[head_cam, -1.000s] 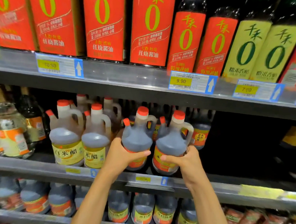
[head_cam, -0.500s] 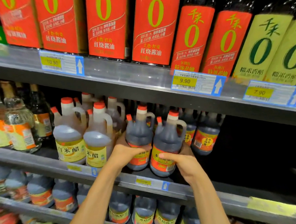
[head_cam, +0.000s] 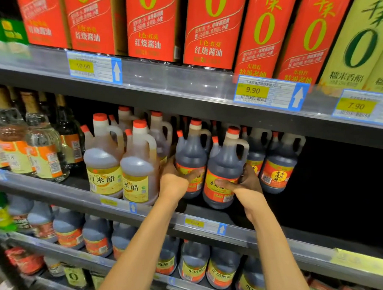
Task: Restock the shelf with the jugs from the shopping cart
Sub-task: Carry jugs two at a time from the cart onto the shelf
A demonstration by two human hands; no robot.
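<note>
Deeper on the middle shelf (head_cam: 50, 187) than a second ago, the left dark jug (head_cam: 191, 153) and right dark jug (head_cam: 226, 162) stand upright side by side at frame centre. The left hand (head_cam: 175, 181) curls round the former, the right hand (head_cam: 246, 185) round the latter, thumb across its label. Amber jugs (head_cam: 138, 171) stand just to the left.

2 plastic jugs of dark liquid stand upright side by side at the front of the middle shelf (head_cam: 61, 190). Each has a red cap, a small red spout cap, a loop handle on its right side, and a red and yellow label. The left jug (head_cam: 191, 153) sits slightly farther back than the right jug (head_cam: 226, 166), and their bodies touch or nearly touch. The left hand (head_cam: 175, 181) grips the left jug low on its body. The right hand (head_cam: 248, 185) grips the right jug the same way.
</note>
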